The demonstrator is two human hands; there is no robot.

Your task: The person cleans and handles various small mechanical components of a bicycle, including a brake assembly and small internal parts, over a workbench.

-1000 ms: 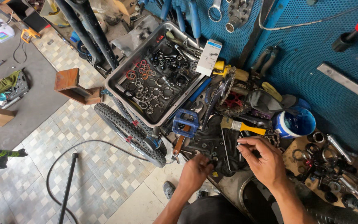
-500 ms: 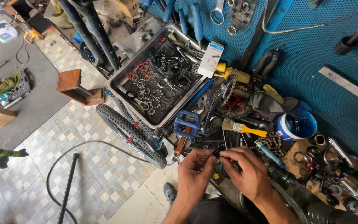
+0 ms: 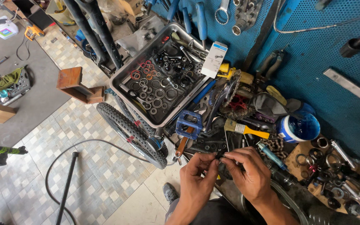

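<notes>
My left hand (image 3: 196,175) and my right hand (image 3: 246,173) meet in front of me, low in the head view, above a cluttered workbench. Both pinch a small dark part (image 3: 221,156) between their fingertips; its exact shape is too small to tell. Just beyond the hands lie a blue bicycle pedal (image 3: 188,123), a yellow-handled brush (image 3: 246,129) and a chainring with a red centre (image 3: 235,102). A knobbly bicycle tyre (image 3: 130,134) leans to the left of my left hand.
A metal tray (image 3: 119,79) of rings, bearings and washers sits at the bench's upper left. A blue tub (image 3: 298,127) stands to the right. Wrenches hang on the blue pegboard (image 3: 313,54). A wooden block (image 3: 75,85) and a black cable (image 3: 84,143) lie on the tiled floor.
My right hand came in from the right and my left hand rose to meet it. Both now hold the small part together, a little higher and closer to the bench.
</notes>
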